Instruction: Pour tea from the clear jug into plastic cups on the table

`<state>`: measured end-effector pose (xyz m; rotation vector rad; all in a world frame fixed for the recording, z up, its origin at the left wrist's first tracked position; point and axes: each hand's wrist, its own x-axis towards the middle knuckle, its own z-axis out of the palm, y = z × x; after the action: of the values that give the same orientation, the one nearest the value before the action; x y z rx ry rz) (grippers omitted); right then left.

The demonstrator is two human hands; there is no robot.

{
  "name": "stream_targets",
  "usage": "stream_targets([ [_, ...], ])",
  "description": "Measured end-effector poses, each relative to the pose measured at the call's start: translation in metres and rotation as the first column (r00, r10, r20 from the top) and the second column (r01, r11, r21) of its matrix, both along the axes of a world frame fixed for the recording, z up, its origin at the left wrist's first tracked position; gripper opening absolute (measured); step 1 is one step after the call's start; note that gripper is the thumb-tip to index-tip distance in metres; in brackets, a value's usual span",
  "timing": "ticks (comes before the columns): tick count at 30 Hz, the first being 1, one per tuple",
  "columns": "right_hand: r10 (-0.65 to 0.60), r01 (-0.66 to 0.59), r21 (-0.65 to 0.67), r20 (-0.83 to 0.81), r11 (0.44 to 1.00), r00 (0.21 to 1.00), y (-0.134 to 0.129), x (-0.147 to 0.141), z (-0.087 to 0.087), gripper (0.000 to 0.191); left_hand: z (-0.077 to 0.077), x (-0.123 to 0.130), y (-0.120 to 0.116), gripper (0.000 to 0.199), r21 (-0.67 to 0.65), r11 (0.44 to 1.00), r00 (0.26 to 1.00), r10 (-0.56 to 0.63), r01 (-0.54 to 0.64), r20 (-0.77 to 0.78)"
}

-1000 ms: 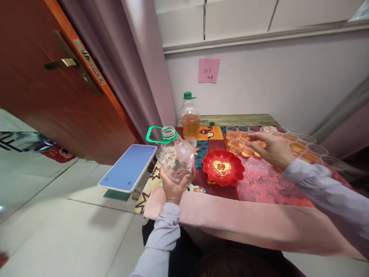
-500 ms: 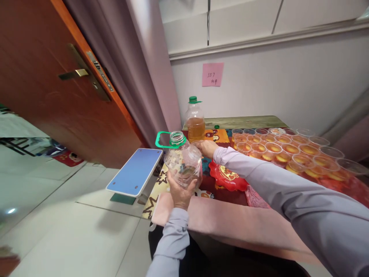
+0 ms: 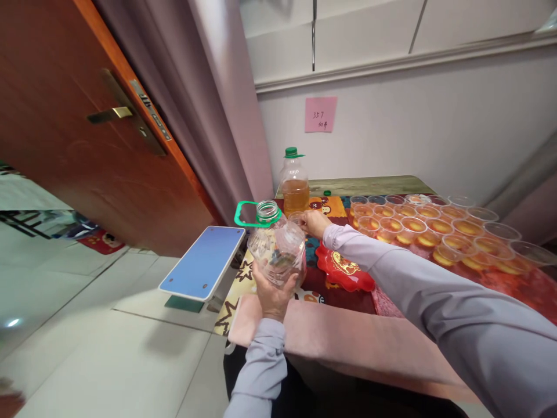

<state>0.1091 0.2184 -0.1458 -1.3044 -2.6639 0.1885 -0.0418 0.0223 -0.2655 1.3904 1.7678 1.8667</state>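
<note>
A clear plastic jug [image 3: 278,247] with an uncapped neck and a green ring handle [image 3: 245,213] stands upright before me. My left hand [image 3: 275,293] is closed round its lower front. Behind the jug's right shoulder, my right hand [image 3: 316,223] has its fingers pinched at the rim of a clear plastic cup [image 3: 297,216]; most of this cup is hidden behind the jug. Just beyond stands a second jug [image 3: 296,194], green-capped and about half full of amber liquid. A red scalloped plate [image 3: 343,267] lies beneath my right forearm.
Rows of clear cups [image 3: 429,226] with amber liquid fill the table's right side. A loose green cap [image 3: 327,193] lies near the back. A small blue-topped stool [image 3: 203,261] stands left of the table. A pink cloth [image 3: 348,334] covers the front edge.
Both hands stay almost where they were, at the jug and the cup. The view has shifted very slightly.
</note>
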Motion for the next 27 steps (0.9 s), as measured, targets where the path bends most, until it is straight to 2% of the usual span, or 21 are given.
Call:
stream_targets([
  [7,-0.02,0.027,0.042,-0.152,0.999,0.988,-0.001,0.005,0.001,0.015,0.004,0.002,0.0,0.118,0.016,1.0,0.998,-0.002,0.001,0.055],
  [12,0.016,0.02,0.128,-0.274,0.992,0.962,-0.002,0.015,0.015,0.017,0.005,0.002,-0.001,0.118,0.017,1.0,0.998,0.007,-0.008,0.063],
  [16,0.094,0.016,0.251,-0.42,0.968,0.903,0.001,0.044,0.033,0.018,0.008,0.002,0.0,0.118,0.026,1.0,0.997,0.0,-0.002,0.077],
  [19,0.165,0.02,0.341,-0.505,0.94,0.847,-0.011,0.081,0.035,0.016,0.01,0.003,0.0,0.118,0.023,1.0,0.995,0.01,-0.012,0.098],
  [22,0.158,0.008,0.322,-0.486,0.947,0.859,-0.037,0.121,0.015,0.019,0.013,0.003,0.001,0.118,0.013,1.0,0.993,0.024,-0.026,0.119],
  [25,0.104,0.01,0.227,-0.481,0.974,0.87,-0.067,0.151,-0.02,0.022,0.016,0.004,0.001,0.119,0.0,1.0,0.991,0.024,-0.024,0.128],
  [27,0.058,0.024,0.168,-0.467,0.986,0.882,-0.082,0.16,-0.043,0.022,0.018,0.004,0.001,0.12,-0.01,1.0,0.993,0.026,-0.025,0.113],
])
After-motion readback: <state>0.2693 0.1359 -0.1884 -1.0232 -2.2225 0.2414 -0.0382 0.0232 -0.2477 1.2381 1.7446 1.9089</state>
